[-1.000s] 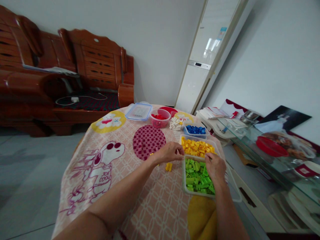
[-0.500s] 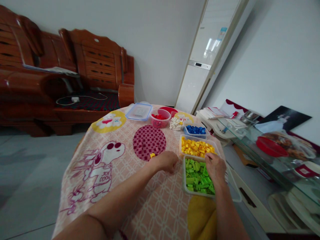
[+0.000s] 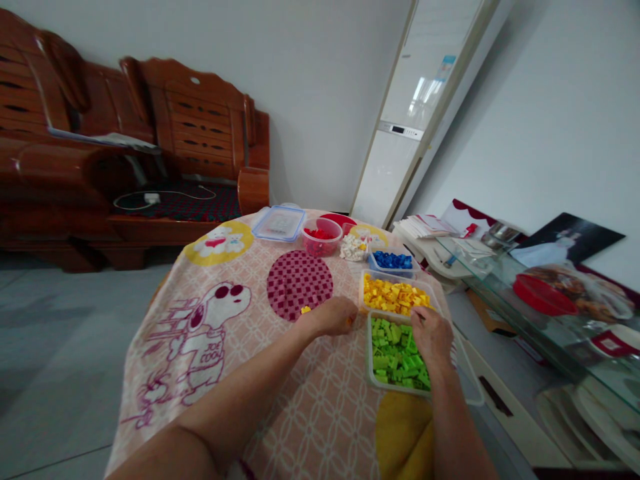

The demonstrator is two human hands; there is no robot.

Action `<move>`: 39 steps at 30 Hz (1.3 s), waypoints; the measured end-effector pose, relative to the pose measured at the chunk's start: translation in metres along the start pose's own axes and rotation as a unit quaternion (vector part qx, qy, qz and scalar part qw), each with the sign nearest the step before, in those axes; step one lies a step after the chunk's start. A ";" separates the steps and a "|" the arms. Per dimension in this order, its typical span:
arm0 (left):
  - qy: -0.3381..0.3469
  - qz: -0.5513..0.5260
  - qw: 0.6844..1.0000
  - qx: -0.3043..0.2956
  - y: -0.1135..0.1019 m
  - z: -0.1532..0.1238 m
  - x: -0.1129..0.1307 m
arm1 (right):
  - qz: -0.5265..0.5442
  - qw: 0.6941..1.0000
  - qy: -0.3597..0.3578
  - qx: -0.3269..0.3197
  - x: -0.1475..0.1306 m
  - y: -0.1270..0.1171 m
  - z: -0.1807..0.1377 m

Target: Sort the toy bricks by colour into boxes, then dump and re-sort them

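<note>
My left hand (image 3: 336,316) is closed low over the tablecloth, left of the box of yellow bricks. A small orange-yellow bit, apparently a yellow building brick (image 3: 349,321), shows at its fingertips. Another yellow building brick (image 3: 305,310) lies behind my left wrist, at the edge of the dark red checked circle. My right hand (image 3: 432,335) has its fingers pinched together at the near right rim of the box of yellow bricks (image 3: 393,293). What they hold, if anything, is hidden. Below that hand stands a clear box of green bricks (image 3: 397,353), partly covered by it.
Farther back are a box of blue bricks (image 3: 393,260), a pile of white bricks (image 3: 353,247), a pink tub of red bricks (image 3: 321,237) and a blue-rimmed lid (image 3: 279,223). A glass shelf (image 3: 530,313) with clutter runs along the right side.
My left hand has turned and risen slightly, and an orange-yellow bit now shows at its fingertips. My right hand has stayed almost still.
</note>
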State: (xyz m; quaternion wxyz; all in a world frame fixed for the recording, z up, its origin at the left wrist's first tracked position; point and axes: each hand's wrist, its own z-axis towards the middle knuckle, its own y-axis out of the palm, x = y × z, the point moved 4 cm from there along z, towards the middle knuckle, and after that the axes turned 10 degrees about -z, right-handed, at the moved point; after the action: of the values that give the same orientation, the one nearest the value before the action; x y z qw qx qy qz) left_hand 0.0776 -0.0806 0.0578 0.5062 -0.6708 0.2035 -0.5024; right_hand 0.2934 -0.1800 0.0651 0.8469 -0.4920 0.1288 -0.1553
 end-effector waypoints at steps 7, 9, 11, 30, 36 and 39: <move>-0.005 -0.027 0.998 0.057 -0.005 0.007 -0.003 | 0.001 1.000 -0.001 -0.001 0.000 -0.001 0.000; -0.011 -0.051 0.995 0.081 -0.008 0.008 -0.003 | 0.003 1.000 -0.004 0.002 -0.001 -0.002 0.000; -0.025 -0.071 0.991 0.107 -0.011 0.008 -0.004 | 0.004 1.000 -0.007 0.006 -0.001 -0.002 -0.001; 0.042 -0.497 0.835 0.234 0.010 0.033 0.006 | 0.004 1.000 -0.001 0.005 -0.001 -0.001 0.000; 0.026 -0.399 0.891 0.216 0.002 0.027 0.004 | -0.002 1.000 0.005 -0.007 -0.001 -0.002 0.000; -0.010 -0.224 0.957 0.184 -0.017 0.012 -0.007 | -0.004 1.000 0.006 -0.003 -0.001 -0.002 0.000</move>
State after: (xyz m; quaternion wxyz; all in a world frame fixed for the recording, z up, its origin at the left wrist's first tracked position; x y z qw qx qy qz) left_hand 0.0810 -0.0632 0.0699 0.4973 -0.5994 -0.0536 -0.6250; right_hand 0.2920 -0.1800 0.0667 0.8438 -0.4943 0.1325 -0.1615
